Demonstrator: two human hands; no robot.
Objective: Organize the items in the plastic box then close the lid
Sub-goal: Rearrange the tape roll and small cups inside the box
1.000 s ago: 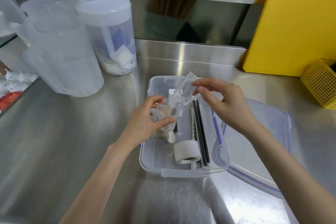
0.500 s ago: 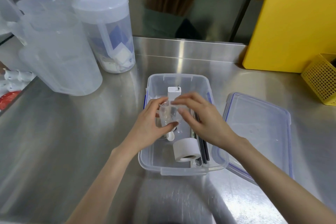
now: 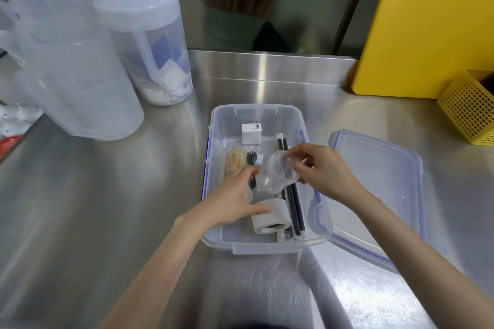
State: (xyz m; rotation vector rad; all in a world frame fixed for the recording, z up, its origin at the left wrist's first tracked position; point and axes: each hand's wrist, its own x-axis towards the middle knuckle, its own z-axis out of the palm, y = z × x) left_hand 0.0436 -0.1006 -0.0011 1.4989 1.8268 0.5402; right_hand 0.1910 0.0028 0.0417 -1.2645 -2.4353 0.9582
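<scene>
A clear plastic box (image 3: 256, 111) stands on the steel counter. Inside lie a white charger (image 3: 250, 133), a tub of toothpicks (image 3: 235, 163), a black spork (image 3: 251, 159), black straws (image 3: 295, 208) and a white tape roll (image 3: 271, 215). My right hand (image 3: 323, 171) pinches stacked clear plastic cups (image 3: 276, 175) over the box, tilted on their side. My left hand (image 3: 235, 197) reaches into the box, fingers spread, touching the tape roll and the cups' lower end. The clear lid (image 3: 379, 181) with blue clips lies flat to the right, its near-left corner tucked under the box.
Two large translucent pitchers (image 3: 72, 75) (image 3: 149, 43) stand at the back left. A yellow cutting board (image 3: 427, 27) leans at the back right, with a yellow mesh basket (image 3: 470, 107) beside it. A steel backsplash runs behind the box.
My right hand brought one clear cup down onto the cup in my left hand. My left hand then let go and dropped to the tape roll; my right hand now holds the stacked cups.
</scene>
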